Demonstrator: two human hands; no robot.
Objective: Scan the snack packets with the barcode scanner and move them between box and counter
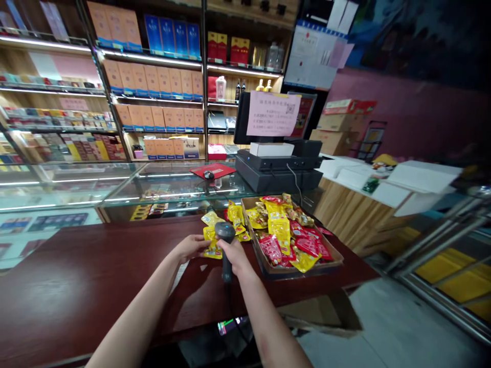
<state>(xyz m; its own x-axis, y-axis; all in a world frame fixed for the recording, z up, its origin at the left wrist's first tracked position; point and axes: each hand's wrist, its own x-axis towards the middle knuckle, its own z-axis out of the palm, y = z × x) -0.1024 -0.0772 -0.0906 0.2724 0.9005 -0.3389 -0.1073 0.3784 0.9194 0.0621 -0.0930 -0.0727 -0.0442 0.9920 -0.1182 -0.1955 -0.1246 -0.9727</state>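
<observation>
Partly occluded barcode scanner, right hand wrapped round its grip.
Left hand half-curled at yellow snack packet; can't tell if gripping.

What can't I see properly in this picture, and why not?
In the head view:
Front of the barcode scanner: faces away, hidden by its own body.
Whatever's under the top packets in the cardboard tray: they cover it.
Part of the monitor: covered by pink paper.
Print on the yellow packet by the left hand: too small.
Left shelves: cut off by the picture's edge.
</observation>
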